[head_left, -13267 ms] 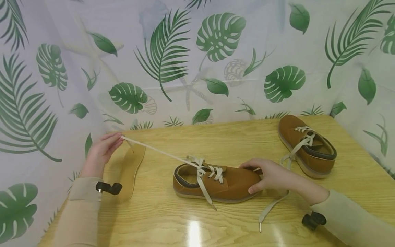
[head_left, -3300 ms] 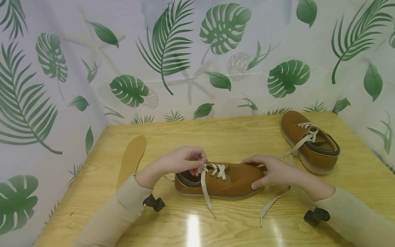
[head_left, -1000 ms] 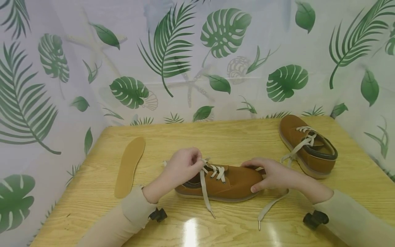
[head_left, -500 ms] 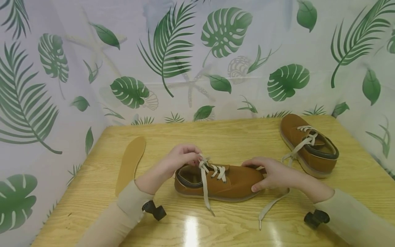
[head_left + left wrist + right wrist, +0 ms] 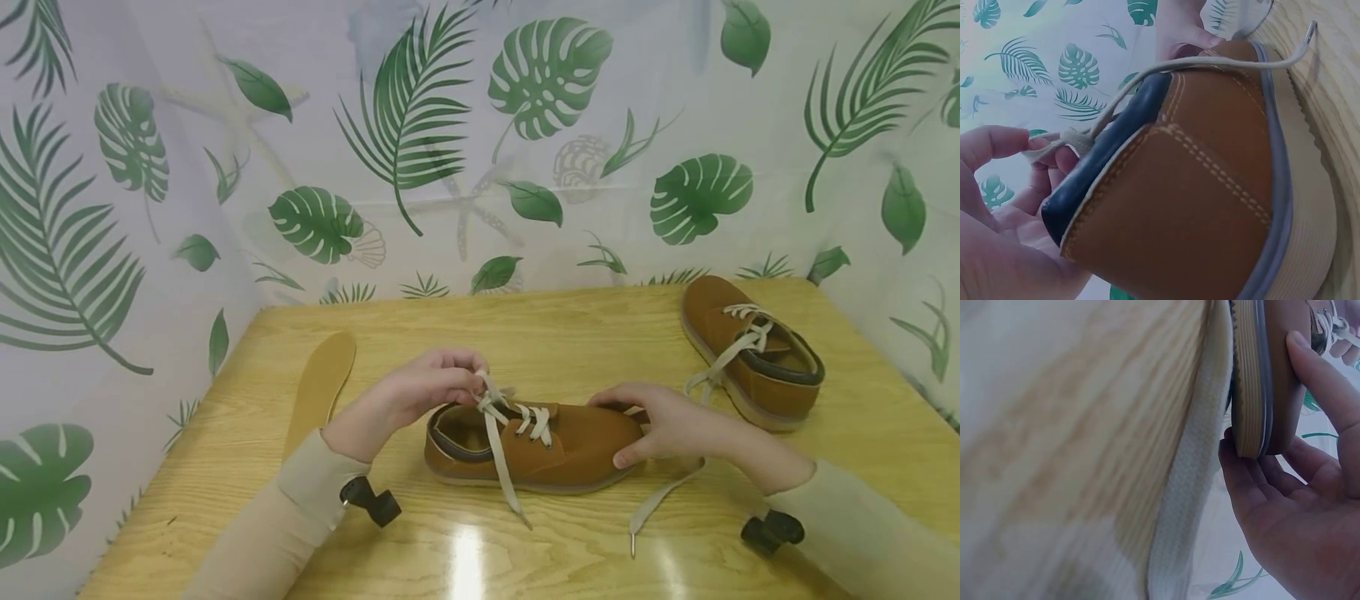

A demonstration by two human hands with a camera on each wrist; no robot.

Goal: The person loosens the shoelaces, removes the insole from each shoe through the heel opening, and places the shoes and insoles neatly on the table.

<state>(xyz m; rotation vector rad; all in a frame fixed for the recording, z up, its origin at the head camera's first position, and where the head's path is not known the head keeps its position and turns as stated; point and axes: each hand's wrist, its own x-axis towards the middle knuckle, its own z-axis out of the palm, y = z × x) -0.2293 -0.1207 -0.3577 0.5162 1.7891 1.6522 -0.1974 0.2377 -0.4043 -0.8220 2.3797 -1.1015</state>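
A brown shoe (image 5: pixel 581 454) lies on the table with its toe to the right and its opening to the left. My left hand (image 5: pixel 412 392) pinches the cream shoelace (image 5: pixel 500 458) between thumb and finger, just above the knot (image 5: pixel 491 406). In the left wrist view, the pinched lace (image 5: pixel 1047 145) runs from those fingertips to the knot behind the dark collar (image 5: pixel 1110 153). One loose lace end hangs down the shoe's near side. My right hand (image 5: pixel 667 423) grips the toe, thumb on the near side and fingers on the far side; the right wrist view shows fingertips by the sole (image 5: pixel 1249 381).
A second brown shoe (image 5: pixel 783 396) stands at the back right. Its untied lace (image 5: pixel 663 500) trails under my right wrist toward the table's front. A tan insole (image 5: pixel 318 387) lies at the left, partly behind my left arm. A leaf-print cloth (image 5: pixel 450 125) hangs behind the table.
My left hand, earlier stretched far left with a lace end, came back to the knot and now draws a bit of lace slightly leftward. My right hand has stayed on the toe.
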